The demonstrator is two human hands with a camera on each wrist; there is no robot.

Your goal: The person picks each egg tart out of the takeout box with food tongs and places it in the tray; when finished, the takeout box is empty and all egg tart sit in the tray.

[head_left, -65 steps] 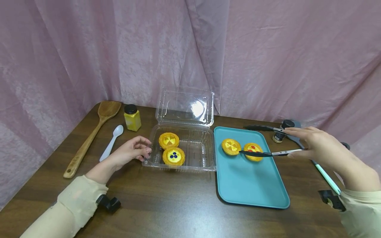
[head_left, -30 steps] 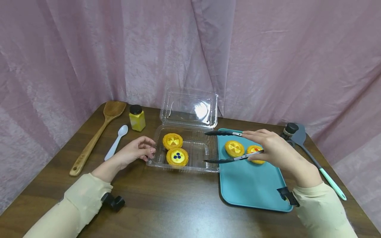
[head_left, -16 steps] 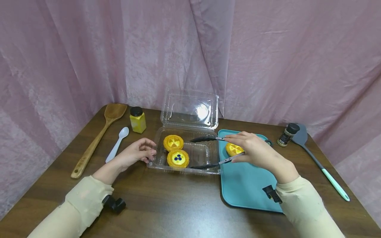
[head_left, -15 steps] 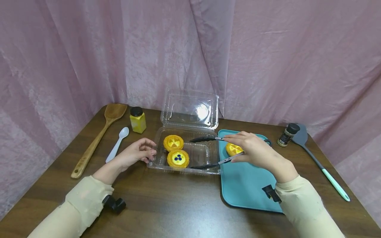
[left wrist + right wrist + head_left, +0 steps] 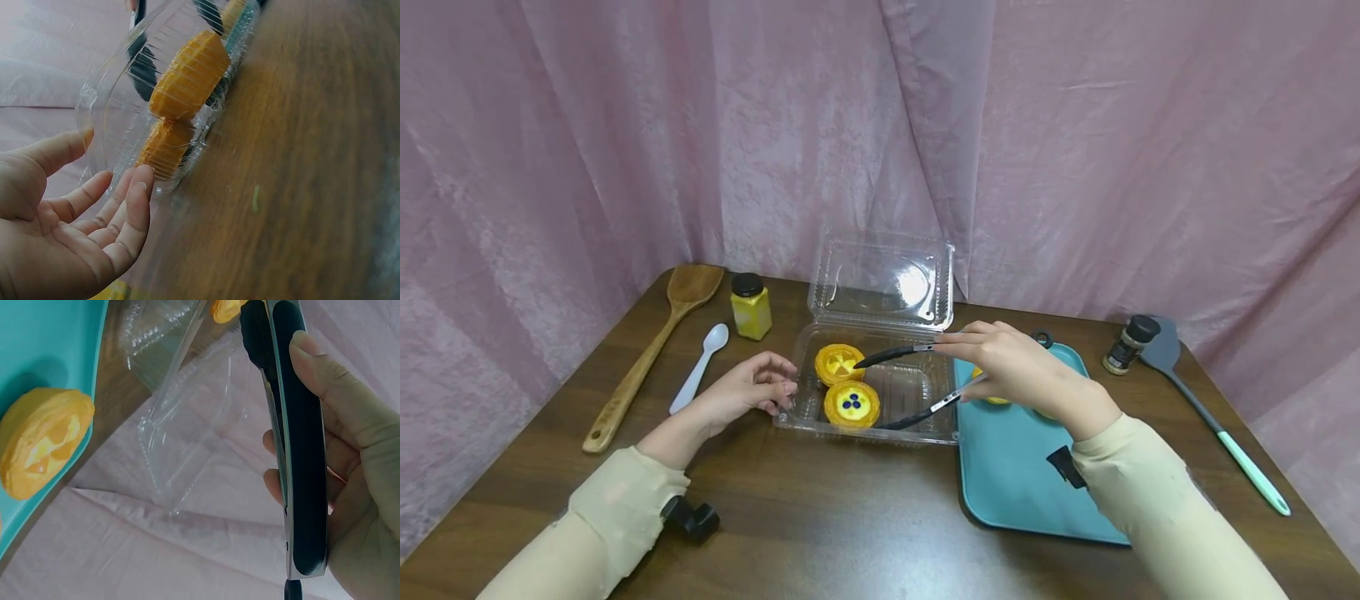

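Two yellow tarts lie in an open clear container (image 5: pixel 917 392): a blue-dotted tart (image 5: pixel 852 403) in front and a yellow-topped tart (image 5: pixel 837 363) behind it. My right hand (image 5: pixel 1011 365) grips black tongs (image 5: pixel 898 353) with their arms spread. The upper tip is at the yellow-topped tart, the lower tip just right of the blue-dotted one. My left hand (image 5: pixel 758 388) rests with relaxed fingers at the container's left rim. In the left wrist view its fingers (image 5: pixel 134 209) lie by the container (image 5: pixel 106 119). The right wrist view shows the tongs (image 5: pixel 300 456) in my hand.
A teal tray (image 5: pixel 1022 483) lies right of the container; a tart (image 5: pixel 44 450) on it is mostly hidden by my hand in the head view. A wooden spatula (image 5: pixel 647 358), white spoon (image 5: pixel 700 367) and yellow jar (image 5: pixel 751 306) stand left. A spice shaker (image 5: pixel 1126 343) and grey spatula (image 5: pixel 1210 417) lie right.
My right hand has carried the tongs leftward from the teal tray to over the container, their tips now at the two tarts. The left hand has stayed by the container's rim.
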